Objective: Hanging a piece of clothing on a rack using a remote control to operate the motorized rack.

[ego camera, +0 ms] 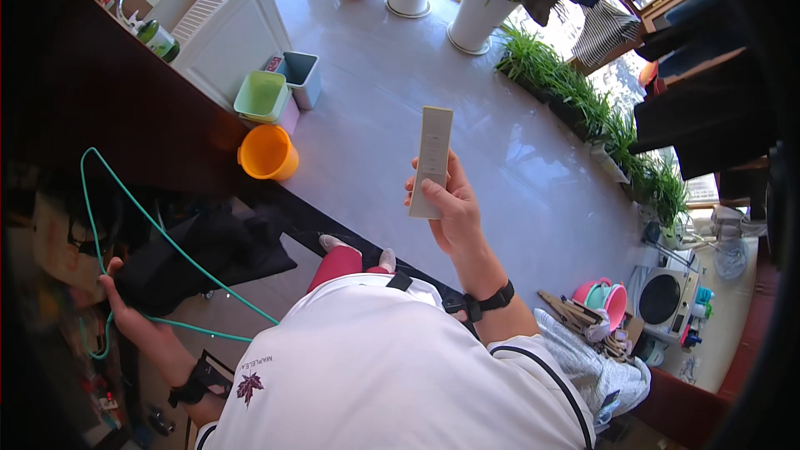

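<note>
My right hand (453, 206) holds a pale, flat, oblong remote control (431, 162) upright out in front of me, with the thumb across its lower part. A column of small buttons or marks runs down its face. Low at the left, my left hand (119, 294) is raised beside a green cord (169, 237), which loops up from it and runs back to my white shirt (375, 369). Whether the fingers grip the cord is unclear. Black cloth (206, 256) lies just beyond that hand. A black strap is on each forearm.
An orange bucket (269, 152) and square bins (261, 97) stand by a white washing sink (231, 31). White planters (481, 12) and a row of green plants (562, 84) line the window side. Dark clothes hang at upper right. Basins (609, 303) and a washing machine (665, 300) are at lower right.
</note>
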